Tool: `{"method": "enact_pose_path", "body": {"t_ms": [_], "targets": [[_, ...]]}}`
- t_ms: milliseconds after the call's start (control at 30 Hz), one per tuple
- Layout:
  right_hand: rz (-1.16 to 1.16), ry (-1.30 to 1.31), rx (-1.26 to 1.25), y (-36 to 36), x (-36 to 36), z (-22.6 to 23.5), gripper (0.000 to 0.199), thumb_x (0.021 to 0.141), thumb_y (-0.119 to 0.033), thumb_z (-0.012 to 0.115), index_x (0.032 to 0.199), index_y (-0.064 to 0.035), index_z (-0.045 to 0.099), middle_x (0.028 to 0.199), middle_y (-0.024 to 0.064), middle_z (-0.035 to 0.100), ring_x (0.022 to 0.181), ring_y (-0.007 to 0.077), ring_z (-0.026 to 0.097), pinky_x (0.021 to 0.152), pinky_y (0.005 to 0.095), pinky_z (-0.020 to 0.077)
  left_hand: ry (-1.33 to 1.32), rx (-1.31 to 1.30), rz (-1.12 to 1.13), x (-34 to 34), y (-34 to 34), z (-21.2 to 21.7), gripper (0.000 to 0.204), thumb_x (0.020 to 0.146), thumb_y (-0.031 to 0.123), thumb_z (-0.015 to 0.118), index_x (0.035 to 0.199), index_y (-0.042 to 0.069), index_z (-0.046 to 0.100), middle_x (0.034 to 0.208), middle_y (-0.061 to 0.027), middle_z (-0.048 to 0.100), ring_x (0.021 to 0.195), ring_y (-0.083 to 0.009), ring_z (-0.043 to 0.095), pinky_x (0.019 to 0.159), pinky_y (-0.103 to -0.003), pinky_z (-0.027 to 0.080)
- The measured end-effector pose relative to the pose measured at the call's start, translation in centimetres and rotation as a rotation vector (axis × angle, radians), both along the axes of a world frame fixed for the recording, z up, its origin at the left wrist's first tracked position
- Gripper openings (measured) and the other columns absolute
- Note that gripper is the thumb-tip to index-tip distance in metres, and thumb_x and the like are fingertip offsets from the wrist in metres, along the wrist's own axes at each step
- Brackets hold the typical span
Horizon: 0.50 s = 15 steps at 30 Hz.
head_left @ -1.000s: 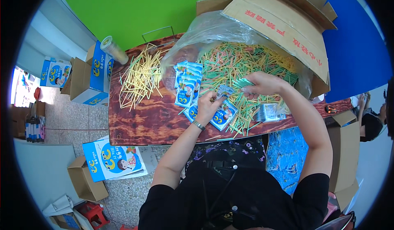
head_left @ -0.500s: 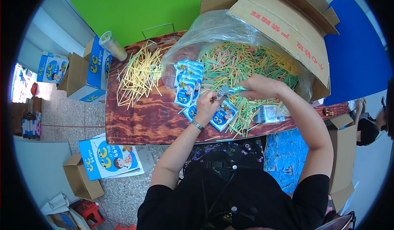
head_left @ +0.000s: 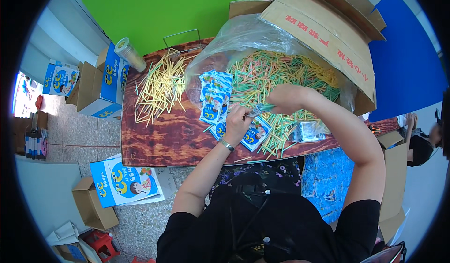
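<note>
My left hand [head_left: 237, 123] and my right hand [head_left: 287, 99] meet over the wooden table [head_left: 159, 138], both pinching a small blue-and-white packet [head_left: 260, 108] between them. Under the hands lies another such packet [head_left: 254, 134] with a cartoon print. A row of the same blue packets [head_left: 213, 96] overlaps to the left of my left hand. A big heap of green, orange and yellow sticks [head_left: 276, 75] spills from a clear plastic bag [head_left: 234, 40] behind the hands. A silver bracelet is on my left wrist.
A loose pile of yellow sticks [head_left: 159, 87] lies on the table's left part. An open brown carton [head_left: 323, 28] stands at the back right. Blue-and-white boxes [head_left: 110, 73] and a cylinder can [head_left: 130, 54] sit left. Another person [head_left: 422, 141] sits far right. A small striped packet [head_left: 307, 131] lies right.
My hands have stayed together over the packets with only small finger movements. The view has shifted slightly; nothing else on the table has moved.
</note>
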State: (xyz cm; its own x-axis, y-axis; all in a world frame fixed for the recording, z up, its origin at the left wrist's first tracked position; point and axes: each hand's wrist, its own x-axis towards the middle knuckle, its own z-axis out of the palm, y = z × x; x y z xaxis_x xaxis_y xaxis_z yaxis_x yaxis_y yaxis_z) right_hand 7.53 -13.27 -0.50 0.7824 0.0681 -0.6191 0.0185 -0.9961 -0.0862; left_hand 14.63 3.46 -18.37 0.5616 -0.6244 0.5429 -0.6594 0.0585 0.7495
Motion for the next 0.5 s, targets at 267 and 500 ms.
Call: {"method": "enact_pose_path", "body": {"t_ms": [267, 500], "targets": [[0.094, -0.095, -0.034, 1.6, 1.1, 2.0, 0.026, 0.080, -0.024, 0.072, 0.082, 0.0012, 0.069, 0.078, 0.0185, 0.068, 0.078, 0.0345, 0.067, 0.071, 0.0440, 0.0526, 0.141, -0.002, -0.109, -0.4, 0.2, 0.9, 0.024, 0.076, 0.002, 0.075, 0.099, 0.004, 0.067, 0.086, -0.0085, 0.065, 0.073, -0.0191, 0.063, 0.058, -0.028, 0.050], [-0.334, -0.689, 0.354, -0.8, -1.5, -1.5, 0.017, 0.087, -0.020, 0.064, 0.095, -0.0051, 0.067, 0.077, 0.0155, 0.066, 0.069, 0.0313, 0.066, 0.064, 0.0394, 0.0516, 0.479, -0.109, -0.136, 0.3, 0.3, -0.7, 0.024, 0.081, -0.001, 0.071, 0.103, -0.002, 0.064, 0.091, -0.0050, 0.065, 0.079, -0.0104, 0.062, 0.064, -0.025, 0.053]]}}
